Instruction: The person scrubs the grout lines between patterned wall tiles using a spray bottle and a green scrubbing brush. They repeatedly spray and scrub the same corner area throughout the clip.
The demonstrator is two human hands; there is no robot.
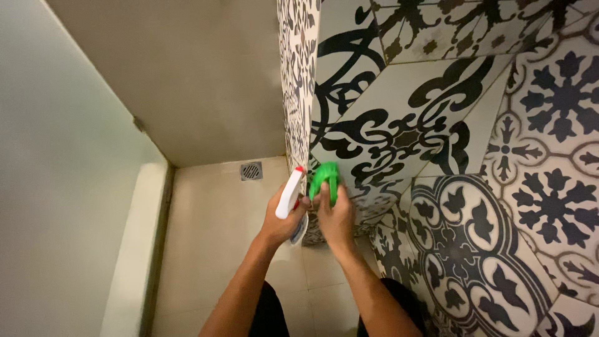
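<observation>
Bright green scrubbing pad (pixel 325 178), soft and folded, pressed flat against the black-and-white patterned tile wall (pixel 437 125), low down near the wall's outer corner. Right hand (pixel 335 215) curled over its lower half, fingers closed around the pad and pushing it onto the tile; upper edge of the pad poking out above the knuckles. Just to the left, touching or nearly touching the right hand, the left hand (pixel 288 221) wrapped tight around the neck of a white plastic spray bottle with a red nozzle tip (pixel 290 192). Nozzle tilted up and toward the tiled corner, bottle body hidden behind the palm, a pale sliver of it visible below the fingers. Whether a finger sits on the trigger: cannot tell.

Both bare forearms rising from the bottom edge, dark clothing (pixel 274 312) between and beneath them. Ornate tiles filling the right side, floral and scroll motifs in black on white, meeting at a vertical corner edge right above the pad. Below and left, plain beige floor tiles (pixel 212 231) with a small square metal drain grate (pixel 251 170) set near the far wall. Plain beige wall (pixel 187 75) beyond the drain. Along the left, a pale raised kerb (pixel 134 249) with a smooth light panel (pixel 56 187) standing on it.
</observation>
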